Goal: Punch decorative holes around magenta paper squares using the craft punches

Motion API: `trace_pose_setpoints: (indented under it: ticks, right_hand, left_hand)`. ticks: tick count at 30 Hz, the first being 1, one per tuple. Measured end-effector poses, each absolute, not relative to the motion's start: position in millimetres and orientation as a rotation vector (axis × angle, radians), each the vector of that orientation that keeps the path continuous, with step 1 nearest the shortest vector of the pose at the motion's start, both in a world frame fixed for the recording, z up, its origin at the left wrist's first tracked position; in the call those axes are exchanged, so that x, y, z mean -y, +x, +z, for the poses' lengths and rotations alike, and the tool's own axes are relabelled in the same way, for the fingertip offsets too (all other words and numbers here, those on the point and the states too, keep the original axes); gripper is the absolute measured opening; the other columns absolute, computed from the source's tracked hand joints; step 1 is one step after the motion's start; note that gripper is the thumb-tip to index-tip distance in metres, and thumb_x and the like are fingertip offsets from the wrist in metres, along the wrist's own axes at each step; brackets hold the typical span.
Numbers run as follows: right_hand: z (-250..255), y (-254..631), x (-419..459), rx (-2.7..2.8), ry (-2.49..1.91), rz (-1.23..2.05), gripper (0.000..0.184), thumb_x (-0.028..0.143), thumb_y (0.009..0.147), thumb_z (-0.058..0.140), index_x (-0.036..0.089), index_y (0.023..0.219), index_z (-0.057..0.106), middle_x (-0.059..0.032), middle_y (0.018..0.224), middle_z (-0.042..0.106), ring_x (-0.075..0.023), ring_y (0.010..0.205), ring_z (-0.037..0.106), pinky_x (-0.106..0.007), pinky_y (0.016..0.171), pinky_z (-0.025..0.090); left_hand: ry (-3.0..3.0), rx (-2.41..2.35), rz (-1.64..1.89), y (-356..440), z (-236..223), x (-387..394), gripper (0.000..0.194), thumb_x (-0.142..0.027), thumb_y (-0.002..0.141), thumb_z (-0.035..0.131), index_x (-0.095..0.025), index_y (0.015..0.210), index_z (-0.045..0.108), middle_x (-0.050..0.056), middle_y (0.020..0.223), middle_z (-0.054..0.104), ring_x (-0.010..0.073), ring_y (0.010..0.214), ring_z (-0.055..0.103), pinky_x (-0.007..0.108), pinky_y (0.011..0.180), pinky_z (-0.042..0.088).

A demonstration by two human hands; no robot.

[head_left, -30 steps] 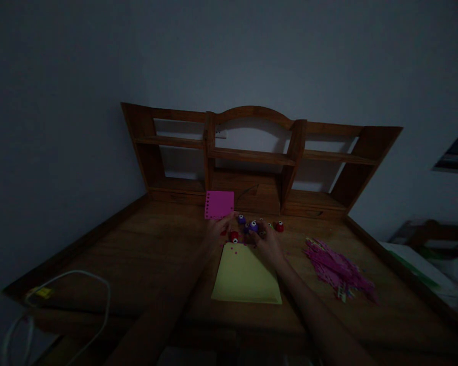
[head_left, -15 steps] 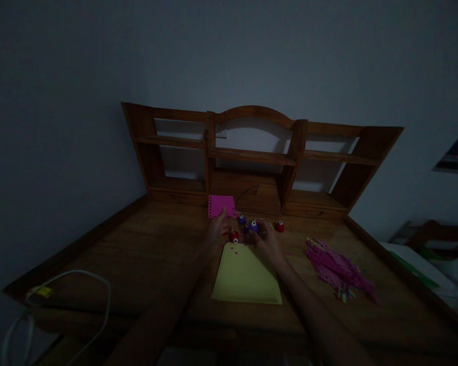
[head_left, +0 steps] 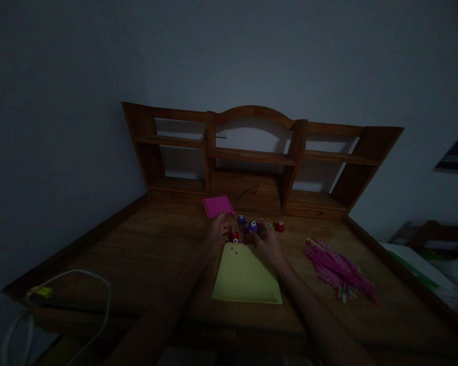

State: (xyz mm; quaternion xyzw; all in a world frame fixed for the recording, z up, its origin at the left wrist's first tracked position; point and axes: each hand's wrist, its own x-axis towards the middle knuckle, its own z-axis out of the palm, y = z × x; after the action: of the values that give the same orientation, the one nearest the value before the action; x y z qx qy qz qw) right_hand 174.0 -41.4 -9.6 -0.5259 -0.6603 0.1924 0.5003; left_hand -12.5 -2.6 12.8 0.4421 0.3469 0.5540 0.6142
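One purple punch against right fingers

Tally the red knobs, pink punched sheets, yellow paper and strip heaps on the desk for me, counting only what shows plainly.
Red knobs: 2
Pink punched sheet: 1
Yellow paper: 1, sheet or stack unclear
Heap of pink strips: 1
Total: 5

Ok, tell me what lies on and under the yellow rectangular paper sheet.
A few small pink dots lie on the far end of the yellow paper; anything underneath is covered.
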Motion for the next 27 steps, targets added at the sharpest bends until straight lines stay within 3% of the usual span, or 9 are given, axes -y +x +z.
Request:
trace_pose_setpoints:
  ticks: [15, 21, 27]
  right_hand:
    - [-7.5, 170.6, 44.4, 1.666, -1.246, 0.490, 0.026, 0.024, 0.079, 0.062, 0.022, 0.105, 0.060, -0.0044, 0.094, 0.070, -0.0206, 0.082, 0.065, -0.033, 0.075, 0.050]
    - [-8.8, 169.1, 45.7, 1.740, -1.218, 0.520, 0.024, 0.023, 0.080, 0.061, 0.023, 0.104, 0.060, -0.0025, 0.093, 0.069, -0.0196, 0.082, 0.064, -0.032, 0.076, 0.049]
    - [-13.6, 171.1, 43.8, 1.819, -1.184, 0.404, 0.028, 0.020, 0.077, 0.064, 0.022, 0.105, 0.062, -0.0059, 0.104, 0.066, -0.0223, 0.094, 0.061, -0.035, 0.083, 0.047]
  left_hand:
    - [1.065, -0.901, 1.475, -5.1, 6.1, 0.7, 0.034, -0.047, 0.072, 0.073, -0.015, 0.065, 0.063, 0.002, 0.055, 0.059, 0.0094, 0.041, 0.048, 0.023, 0.044, 0.038]
    - [1.131, -0.866, 1.408, -4.7, 10.7, 4.2, 0.039, -0.052, 0.071, 0.072, -0.015, 0.064, 0.063, 0.003, 0.054, 0.061, 0.0102, 0.043, 0.049, 0.022, 0.044, 0.037]
    - [1.023, -0.840, 1.221, -10.2, 11.4, 1.7, 0.049, -0.061, 0.075, 0.061, -0.013, 0.067, 0.065, 0.006, 0.060, 0.063, 0.0107, 0.042, 0.051, 0.023, 0.045, 0.038]
